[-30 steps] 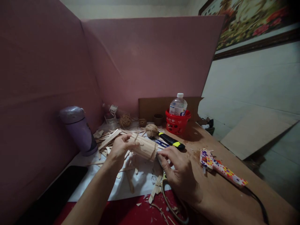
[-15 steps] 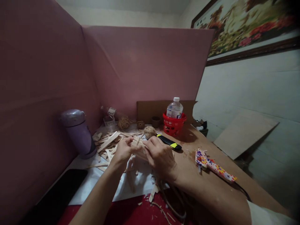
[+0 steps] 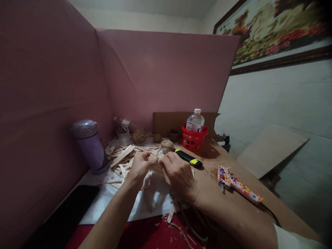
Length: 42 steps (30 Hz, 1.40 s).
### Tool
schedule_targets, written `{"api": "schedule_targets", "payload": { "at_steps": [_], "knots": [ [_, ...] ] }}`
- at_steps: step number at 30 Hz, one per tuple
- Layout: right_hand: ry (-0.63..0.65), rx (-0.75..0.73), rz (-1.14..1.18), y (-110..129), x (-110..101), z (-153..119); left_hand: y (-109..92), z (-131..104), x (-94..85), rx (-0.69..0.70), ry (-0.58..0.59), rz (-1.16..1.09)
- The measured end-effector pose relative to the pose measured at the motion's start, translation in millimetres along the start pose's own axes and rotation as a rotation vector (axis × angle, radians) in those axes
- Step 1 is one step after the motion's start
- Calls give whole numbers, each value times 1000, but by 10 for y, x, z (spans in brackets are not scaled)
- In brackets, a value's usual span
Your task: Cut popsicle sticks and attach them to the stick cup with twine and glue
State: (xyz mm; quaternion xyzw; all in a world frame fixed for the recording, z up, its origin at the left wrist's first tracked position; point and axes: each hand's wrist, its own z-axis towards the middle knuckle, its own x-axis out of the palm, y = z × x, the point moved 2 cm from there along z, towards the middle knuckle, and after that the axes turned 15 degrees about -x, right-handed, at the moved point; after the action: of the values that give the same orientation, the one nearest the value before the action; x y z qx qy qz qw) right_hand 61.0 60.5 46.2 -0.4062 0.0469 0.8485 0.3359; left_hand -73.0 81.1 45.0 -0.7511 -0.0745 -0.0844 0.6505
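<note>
A flat piece of pale wooden craft sticks (image 3: 158, 168) is held between both hands over the white sheet (image 3: 137, 207). My left hand (image 3: 141, 166) grips its left side, thumb and fingers bent inward. My right hand (image 3: 178, 174) is closed over the right side, its knuckles hiding much of the piece. The fingertips of the two hands nearly meet on top. Behind them lies a heap of loose craft sticks (image 3: 121, 157). Just past my right hand are a ball of twine (image 3: 167, 146) and a black and yellow utility knife (image 3: 188, 157).
A purple bottle (image 3: 90, 147) stands left, with a black phone-like slab (image 3: 67, 214) nearer. Farther back are more twine (image 3: 139, 137), a clear cup (image 3: 123, 135), a small brown pot (image 3: 174, 135), and a red bucket (image 3: 194, 140) holding a plastic bottle (image 3: 195, 121). A flowered glue gun (image 3: 238, 185) lies right.
The view has shifted slightly, so the surroundings sit a little farther right. Both hands keep hold of the craft-stick piece; the left thumb and fingers have moved slightly on it.
</note>
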Motion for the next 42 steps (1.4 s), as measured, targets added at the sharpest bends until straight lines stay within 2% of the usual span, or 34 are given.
{"api": "schedule_targets", "payload": {
  "at_steps": [3, 6, 11, 14, 17, 19, 20, 21, 22, 24, 25, 27, 29, 31, 32, 34, 35, 37, 40, 42],
  "knots": [
    [-116, 64, 106, -41, -72, -31, 8, 17, -27, 19, -46, 45],
    [-264, 221, 295, -123, -182, -99, 27, 69, -96, 47, -149, 103],
    [-290, 542, 773, -182, -192, -260, 99, 192, -258, 90, -316, 216],
    [-315, 646, 973, -160, -142, -333, 102, 216, -321, 140, -429, 286],
    [-381, 690, 1034, -159, -140, -362, 28, 127, -288, 230, -554, 338],
    [-421, 713, 1048, -165, -165, -361, -45, 3, -185, 325, -602, 363],
    [-445, 716, 1054, -165, -181, -356, -82, -68, -99, 410, -563, 413],
    [-472, 712, 1060, -160, -198, -349, -99, -129, 1, 441, -453, 441],
    [-498, 698, 1066, -149, -212, -339, -92, -179, 103, 406, -298, 431],
    [-541, 660, 1067, -116, -231, -316, -29, -255, 284, 243, -17, 339],
    [-556, 645, 1059, -101, -237, -305, 12, -281, 345, 180, 46, 281],
    [-567, 628, 1021, -86, -257, -292, 93, -302, 411, 93, 97, 167],
    [-526, 603, 955, -99, -308, -306, 146, -294, 418, 54, 104, 85],
    [-387, 564, 825, -121, -391, -371, 152, -278, 398, 52, 102, 21],
    [-289, 549, 718, -126, -437, -430, 136, -273, 385, 60, 94, -6],
    [-5, 444, 465, -89, -507, -582, 83, -270, 367, 90, 71, -46],
    [131, 366, 371, -46, -523, -665, 54, -271, 364, 105, 59, -54],
    [331, 322, 250, 42, -524, -819, 11, -274, 364, 114, 40, -58],
    [461, 380, 254, 107, -506, -895, 7, -264, 369, 58, 52, -91],
    [502, 485, 385, 69, -510, -862, 23, -252, 362, 4, 72, -130]
  ]
}}
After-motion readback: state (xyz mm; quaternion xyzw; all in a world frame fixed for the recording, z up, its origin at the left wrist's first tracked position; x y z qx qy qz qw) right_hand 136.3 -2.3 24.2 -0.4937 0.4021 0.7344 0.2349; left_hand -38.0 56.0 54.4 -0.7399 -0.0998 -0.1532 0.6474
